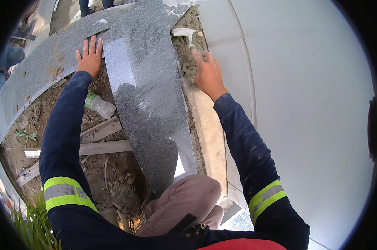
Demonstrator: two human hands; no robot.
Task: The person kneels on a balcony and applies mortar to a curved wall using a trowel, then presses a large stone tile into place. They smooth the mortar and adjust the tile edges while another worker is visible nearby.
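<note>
My right hand (208, 74) is closed round the handle of a small trowel (183, 32), whose pale, mortar-smeared blade points left. Under it runs a strip of wet grey mortar (187, 62) between a long grey granite slab (149, 79) and the pale wall on the right. My left hand (89, 58) is stretched flat with fingers apart, its fingertips by the edge of the curved granite band (51, 62), just left of the long slab. It holds nothing. Part of the trowel's handle is hidden by my fingers.
Below my left hand, a plastic bottle (101, 105) lies on rough soil (109, 171) with pale stone strips (84, 148). A smooth pale wall (305, 104) fills the right side. Green leaves (32, 223) stand at lower left. Another person's legs (86, 6) show at the top.
</note>
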